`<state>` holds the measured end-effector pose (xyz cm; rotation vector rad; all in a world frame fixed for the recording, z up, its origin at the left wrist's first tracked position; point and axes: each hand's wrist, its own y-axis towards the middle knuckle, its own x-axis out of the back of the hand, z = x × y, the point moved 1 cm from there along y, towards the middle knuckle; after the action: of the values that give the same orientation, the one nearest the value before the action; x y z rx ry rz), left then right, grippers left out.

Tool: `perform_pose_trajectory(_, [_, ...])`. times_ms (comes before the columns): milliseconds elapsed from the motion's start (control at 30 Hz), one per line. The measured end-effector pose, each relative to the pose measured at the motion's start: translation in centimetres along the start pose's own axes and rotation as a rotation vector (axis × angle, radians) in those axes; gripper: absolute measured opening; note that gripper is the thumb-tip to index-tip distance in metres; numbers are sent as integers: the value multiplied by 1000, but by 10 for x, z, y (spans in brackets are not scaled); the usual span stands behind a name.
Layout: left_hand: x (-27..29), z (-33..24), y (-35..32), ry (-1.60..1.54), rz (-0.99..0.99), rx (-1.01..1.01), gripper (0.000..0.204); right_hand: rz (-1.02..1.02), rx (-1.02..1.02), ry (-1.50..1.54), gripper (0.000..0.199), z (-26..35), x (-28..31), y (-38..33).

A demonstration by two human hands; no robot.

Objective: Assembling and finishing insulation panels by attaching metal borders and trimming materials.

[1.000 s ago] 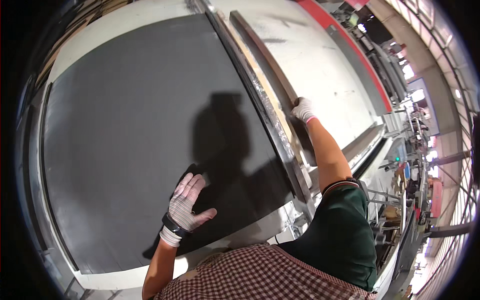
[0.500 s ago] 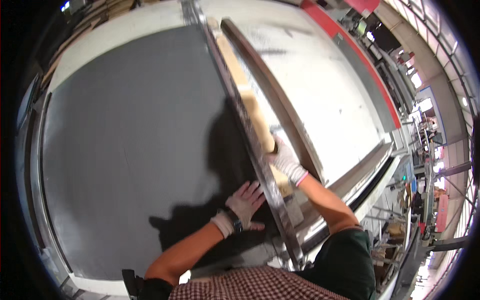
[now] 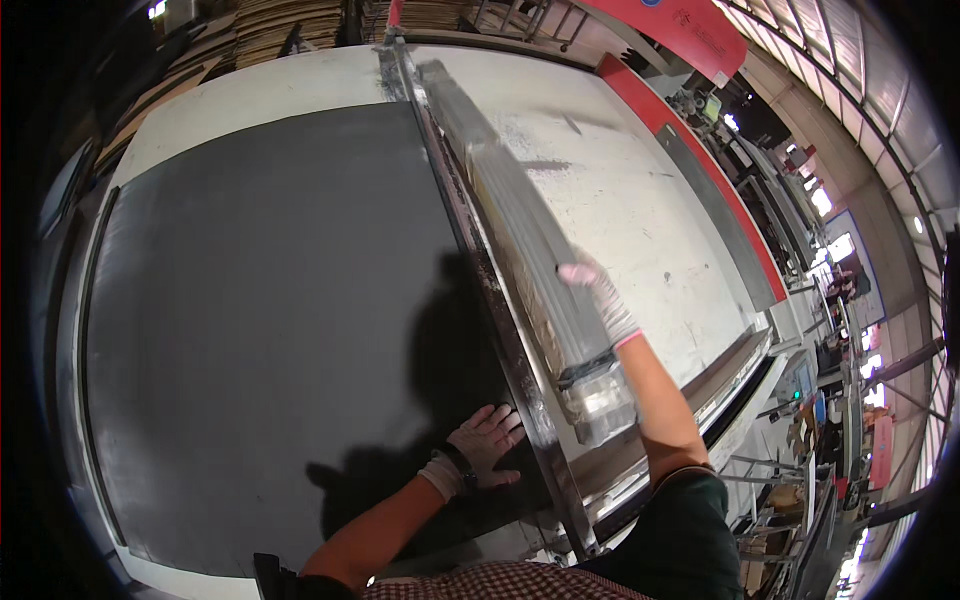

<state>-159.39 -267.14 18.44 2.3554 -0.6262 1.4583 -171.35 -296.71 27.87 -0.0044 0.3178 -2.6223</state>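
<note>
My left hand (image 3: 485, 443), in a pale glove with bare fingertips, lies with fingers spread on a dark grey flat panel (image 3: 260, 300). Its fingertips are close to a long metal rail (image 3: 487, 285) along the panel's right edge. To the right of the rail lies a long grey bar (image 3: 535, 240), with a shiny, wrapped-looking near end and a dark band around it. My right hand (image 3: 598, 295), gloved with a pink cuff edge, grips the bar's right side near its lower half. The thumb shows on top; the other fingers are mostly hidden.
A white table surface (image 3: 650, 220) extends right of the bar, bordered by a red and grey side strip (image 3: 715, 190). A red panel (image 3: 690, 35) stands at the far right. Stacked flat boards (image 3: 285, 30) lie beyond the far edge. Machinery stands farther right.
The bar has turned over: its pale yellow side was up, now a grey face shows. My right hand has moved from its left side to its right. The left hand stays on the panel.
</note>
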Motion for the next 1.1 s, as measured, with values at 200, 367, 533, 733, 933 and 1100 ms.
perform_pose_trajectory(200, [-5,5,-2,-47,-243,-71,76,-188,21,14,94,67,-3,-21])
perform_pose_trajectory(367, [7,0,6,-120,-178,-47,73,-452,117,-471,96,25,61,-37])
perform_pose_trajectory(533, [17,5,1,-188,-109,17,77,-689,-44,-748,102,-47,120,-75])
perform_pose_trajectory(733, [10,6,12,-232,-64,11,69,-1133,193,-1831,63,18,249,27])
perform_pose_trajectory(933, [14,9,11,-291,-106,97,59,-7,-278,-672,79,-59,78,76])
perform_pose_trajectory(1100, [9,6,15,-282,-109,36,62,92,59,-781,66,-87,42,49])
